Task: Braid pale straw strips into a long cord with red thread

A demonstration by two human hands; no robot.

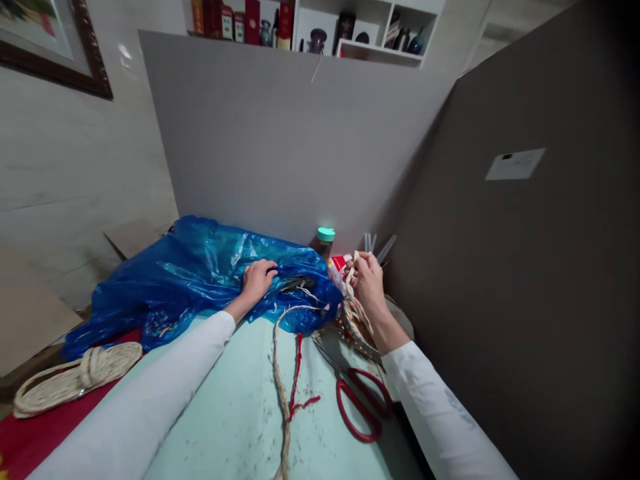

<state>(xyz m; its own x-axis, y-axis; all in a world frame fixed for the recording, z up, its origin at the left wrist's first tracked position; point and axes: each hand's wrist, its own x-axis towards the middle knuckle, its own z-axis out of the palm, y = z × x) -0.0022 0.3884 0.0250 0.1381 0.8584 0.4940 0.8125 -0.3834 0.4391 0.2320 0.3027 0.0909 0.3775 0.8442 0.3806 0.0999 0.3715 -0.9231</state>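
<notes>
My left hand (257, 279) rests on a crumpled blue plastic bag (190, 277) at the far side of the table, fingers curled over the bag's edge. To its right, my right hand (369, 283) is raised a little and pinches pale straw strips (354, 293) that hang down from the fingers. A braided straw cord (281, 380) runs from the bag toward me across the pale green mat (235, 413), with a red string (297, 380) lying beside it. Both arms wear white sleeves.
Red-handled scissors (361, 407) lie on the mat under my right forearm. A coil of straw rope (75, 377) sits at the left on a red cloth. A jar with a green lid (325, 241) and a red-and-white packet (339, 267) stand by the grey partition boards.
</notes>
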